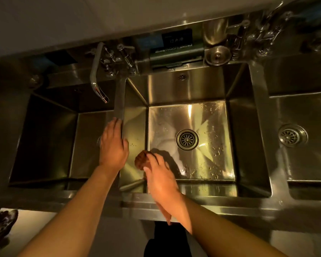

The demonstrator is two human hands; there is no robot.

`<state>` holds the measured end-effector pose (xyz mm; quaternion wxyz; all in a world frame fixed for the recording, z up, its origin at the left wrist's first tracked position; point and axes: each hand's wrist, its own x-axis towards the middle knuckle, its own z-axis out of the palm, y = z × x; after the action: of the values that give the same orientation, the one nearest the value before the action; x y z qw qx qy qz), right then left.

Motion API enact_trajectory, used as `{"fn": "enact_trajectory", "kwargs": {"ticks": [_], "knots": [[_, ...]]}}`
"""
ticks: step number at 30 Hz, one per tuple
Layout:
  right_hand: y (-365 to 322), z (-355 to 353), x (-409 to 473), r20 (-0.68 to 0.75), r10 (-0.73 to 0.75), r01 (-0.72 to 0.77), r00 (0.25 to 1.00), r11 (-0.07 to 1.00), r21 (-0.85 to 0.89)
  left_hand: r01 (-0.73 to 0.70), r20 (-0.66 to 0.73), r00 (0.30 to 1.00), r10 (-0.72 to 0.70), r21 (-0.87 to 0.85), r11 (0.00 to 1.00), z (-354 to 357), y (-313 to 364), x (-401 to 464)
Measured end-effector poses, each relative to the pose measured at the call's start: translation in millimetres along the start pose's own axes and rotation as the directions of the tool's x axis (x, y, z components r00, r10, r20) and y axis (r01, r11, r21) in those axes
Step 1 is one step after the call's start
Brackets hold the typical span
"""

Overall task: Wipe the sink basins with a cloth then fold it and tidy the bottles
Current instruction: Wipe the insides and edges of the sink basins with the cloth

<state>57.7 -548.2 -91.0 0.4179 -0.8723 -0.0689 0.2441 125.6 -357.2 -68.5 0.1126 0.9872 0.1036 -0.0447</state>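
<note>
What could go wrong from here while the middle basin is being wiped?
1. The cloth is bunched small under the right hand, so each pass may cover little and leave the droplets on the basin floor.
2. The left hand rests on the narrow steel divider; if it is wet, that hand could slip.
3. The far basin wall may get skipped.

Non-task items. A curved chrome faucet spout (pixel 97 75) hangs over the left side, its valve handles (pixel 117 58) just right of it at the far ledge. A loose round metal strainer (pixel 218 55) rests on the far ledge, right of centre. A dark shoe (pixel 2 222) stands on the floor, near left.
</note>
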Motion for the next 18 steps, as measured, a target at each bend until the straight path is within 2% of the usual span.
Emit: {"fn": "enact_trajectory", "kwargs": {"ticks": [3,5,8,10,12,16,18], "knots": [[-3,5,33,0.009,0.25,-0.234,0.968,0.894,0.383,0.03,-0.004,1.0,-0.03,-0.103,0.994,12,0,15],[-3,11,52,0.035,0.344,-0.31,0.938,0.795,0.522,0.038,-0.026,0.999,-0.043,-0.181,0.983,15,0,13],[-8,31,72,0.15,0.457,-0.429,0.877,0.602,0.674,0.03,-0.054,0.998,-0.044,-0.238,0.971,16,-3,13],[-20,52,82,0.247,0.462,-0.46,0.852,0.434,0.775,0.036,-0.041,0.998,-0.048,-0.259,0.965,15,-2,16],[-37,75,88,0.29,0.44,-0.451,0.85,0.325,0.831,0.057,-0.015,0.998,-0.063,-0.275,0.96,16,-2,16],[-46,96,115,0.239,0.464,-0.385,0.853,0.25,0.888,0.051,-0.036,0.997,-0.063,-0.274,0.96,21,-8,20],[-41,91,146,0.249,0.475,-0.402,0.844,0.253,0.88,0.068,-0.024,0.997,-0.076,-0.255,0.964,23,-7,22]]}}
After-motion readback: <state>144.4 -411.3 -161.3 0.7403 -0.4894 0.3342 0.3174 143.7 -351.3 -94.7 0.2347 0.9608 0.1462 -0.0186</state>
